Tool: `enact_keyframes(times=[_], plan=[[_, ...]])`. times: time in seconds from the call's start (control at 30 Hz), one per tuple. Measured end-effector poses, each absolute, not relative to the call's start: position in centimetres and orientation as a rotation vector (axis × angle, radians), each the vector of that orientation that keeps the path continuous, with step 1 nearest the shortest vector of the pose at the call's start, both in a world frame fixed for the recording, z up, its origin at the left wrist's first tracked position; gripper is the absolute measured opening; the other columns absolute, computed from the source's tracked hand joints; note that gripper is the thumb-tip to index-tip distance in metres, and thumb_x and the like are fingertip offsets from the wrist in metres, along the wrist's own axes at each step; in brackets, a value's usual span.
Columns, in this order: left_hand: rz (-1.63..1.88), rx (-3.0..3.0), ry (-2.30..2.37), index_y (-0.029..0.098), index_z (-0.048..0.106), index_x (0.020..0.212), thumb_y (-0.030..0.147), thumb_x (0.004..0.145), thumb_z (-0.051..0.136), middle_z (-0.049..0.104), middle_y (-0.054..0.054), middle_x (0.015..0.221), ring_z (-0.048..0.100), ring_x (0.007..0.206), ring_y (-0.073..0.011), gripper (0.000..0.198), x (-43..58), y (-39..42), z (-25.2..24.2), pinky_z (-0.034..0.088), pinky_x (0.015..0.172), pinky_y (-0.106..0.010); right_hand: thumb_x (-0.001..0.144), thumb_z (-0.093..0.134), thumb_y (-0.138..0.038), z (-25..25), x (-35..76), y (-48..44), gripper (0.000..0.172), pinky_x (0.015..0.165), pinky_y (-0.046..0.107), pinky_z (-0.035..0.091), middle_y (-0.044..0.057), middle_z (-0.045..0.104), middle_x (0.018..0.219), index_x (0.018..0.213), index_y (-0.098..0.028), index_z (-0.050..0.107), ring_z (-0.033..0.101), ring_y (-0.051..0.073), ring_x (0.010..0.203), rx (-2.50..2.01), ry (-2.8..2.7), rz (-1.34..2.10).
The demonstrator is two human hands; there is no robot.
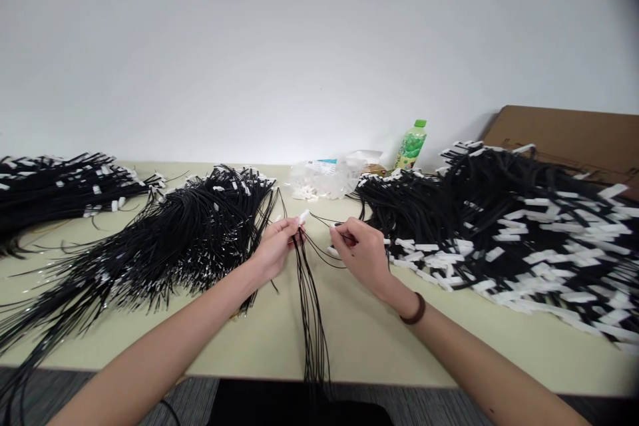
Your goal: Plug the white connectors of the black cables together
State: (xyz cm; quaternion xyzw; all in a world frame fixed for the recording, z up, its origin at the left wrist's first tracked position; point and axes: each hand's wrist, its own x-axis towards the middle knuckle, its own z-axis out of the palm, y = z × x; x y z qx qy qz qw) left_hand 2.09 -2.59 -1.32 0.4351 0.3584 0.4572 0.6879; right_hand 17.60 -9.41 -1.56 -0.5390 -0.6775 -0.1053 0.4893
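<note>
My left hand (pixel 278 245) pinches a small white connector (pixel 303 216) between thumb and fingers. From it several thin black wires (pixel 308 306) hang down over the table's front edge. Just to the right, my right hand (pixel 363 251) is closed in a pinch on a thin black wire (pixel 323 216), which reaches across to the connector. Another black wire loops below, between the two hands. The wire's end inside my right fingers is too small to make out.
Bundles of black wires (pixel 200 219) lie at the left, and larger heaps with white connectors (pixel 499 213) at the right. Behind my hands sit a clear plastic bag (pixel 319 176) of white pieces and a green-capped bottle (pixel 412 146). A cardboard box (pixel 564 140) leans against the wall.
</note>
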Motion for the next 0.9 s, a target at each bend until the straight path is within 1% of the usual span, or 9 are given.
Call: enact_keyframes(times=[0.2,0.47,0.67,0.9], plan=[[1.013,0.989,0.796,0.013,0.062,0.066,0.033,0.057,0.075,0.056,0.001,0.065,0.050,0.058,-0.0082,0.026,2.01,-2.63,-1.28,0.038,0.061,-0.023,0.083,0.048,-0.023,-1.45,17.51,-9.49,0.028,0.050,0.018,0.024,-0.005,0.034,0.053,0.057,-0.014,0.041,0.031,0.004,0.049,-1.295,-1.617,-0.234],[1.003,1.005,0.776,0.013,0.061,0.066,0.033,0.057,0.075,0.055,0.001,0.065,0.049,0.058,-0.0079,0.026,2.08,-2.64,-1.23,0.038,0.061,-0.023,0.083,0.048,-0.026,-1.42,17.46,-9.55,0.027,0.050,0.018,0.026,-0.004,0.038,0.053,0.059,-0.015,0.044,0.033,0.004,0.049,-1.317,-1.582,-0.164],[1.009,1.022,0.779,0.014,0.060,0.065,0.034,0.056,0.076,0.055,0.001,0.065,0.049,0.058,-0.0079,0.028,2.11,-2.75,-1.13,0.038,0.060,-0.022,0.087,0.042,-0.027,-1.51,17.40,-9.54,0.026,0.055,0.020,0.028,-0.003,0.043,0.059,0.064,-0.015,0.047,0.037,0.006,0.054,-1.366,-1.616,-0.072],[1.019,1.037,0.780,0.014,0.060,0.065,0.036,0.056,0.076,0.055,0.001,0.065,0.048,0.058,-0.0077,0.028,2.15,-2.89,-1.00,0.038,0.060,-0.022,0.089,0.037,-0.025,-1.56,17.32,-9.54,0.027,0.058,0.022,0.028,-0.002,0.044,0.061,0.065,-0.016,0.047,0.039,0.008,0.057,-1.392,-1.653,-0.048]])
